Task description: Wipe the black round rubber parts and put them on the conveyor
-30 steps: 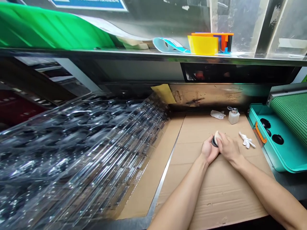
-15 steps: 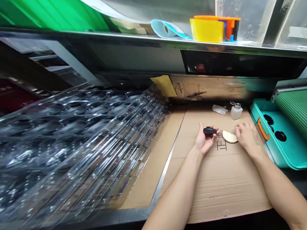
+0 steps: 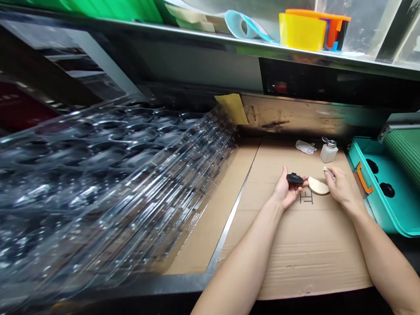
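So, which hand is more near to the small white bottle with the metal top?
The right hand is nearer: it is just in front of the small white bottle, not touching it. The left hand is farther, off to the bottle's left, holding a black oval piece.

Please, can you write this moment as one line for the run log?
left hand: holds black oval part | right hand: pinches small white scrap | beige pad: lies on cardboard between hands

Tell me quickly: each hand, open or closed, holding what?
Left hand: closed, holding a black oval object.
Right hand: closed, pinching a small white piece.
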`<move>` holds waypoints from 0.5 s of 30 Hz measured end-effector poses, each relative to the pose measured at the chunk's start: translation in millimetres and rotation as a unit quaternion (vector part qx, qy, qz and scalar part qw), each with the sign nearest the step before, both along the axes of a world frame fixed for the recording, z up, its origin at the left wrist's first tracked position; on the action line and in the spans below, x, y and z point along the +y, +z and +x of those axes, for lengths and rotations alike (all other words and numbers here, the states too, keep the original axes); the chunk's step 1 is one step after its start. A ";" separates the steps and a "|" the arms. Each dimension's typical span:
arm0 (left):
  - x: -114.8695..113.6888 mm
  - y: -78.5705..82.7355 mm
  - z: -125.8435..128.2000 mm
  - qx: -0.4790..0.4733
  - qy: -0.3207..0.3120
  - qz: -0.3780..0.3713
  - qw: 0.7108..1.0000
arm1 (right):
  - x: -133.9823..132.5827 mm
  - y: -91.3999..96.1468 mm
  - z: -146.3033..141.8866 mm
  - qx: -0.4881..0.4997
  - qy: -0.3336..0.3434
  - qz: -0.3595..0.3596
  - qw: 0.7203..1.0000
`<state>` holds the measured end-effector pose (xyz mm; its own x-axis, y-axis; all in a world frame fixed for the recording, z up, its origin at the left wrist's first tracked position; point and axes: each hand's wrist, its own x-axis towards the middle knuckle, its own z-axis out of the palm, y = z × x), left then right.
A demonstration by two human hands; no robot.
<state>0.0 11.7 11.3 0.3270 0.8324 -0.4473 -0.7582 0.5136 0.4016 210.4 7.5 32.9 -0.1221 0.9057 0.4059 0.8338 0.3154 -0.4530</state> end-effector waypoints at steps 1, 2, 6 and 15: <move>0.0 -1.5 1.9 0.018 0.000 0.012 1.000 | 3.4 2.7 -0.7 0.021 -0.017 0.006 1.000; -0.4 -3.1 4.6 0.037 -0.002 0.024 0.999 | 9.4 6.9 0.5 0.032 -0.038 0.015 0.999; -8.9 -9.8 24.9 0.106 -0.036 0.094 0.989 | 55.2 41.5 14.6 -0.046 -0.108 0.058 0.991; -21.3 -6.6 37.5 0.087 -0.133 0.155 0.975 | 139.6 108.1 10.8 -0.293 -0.088 -0.128 0.944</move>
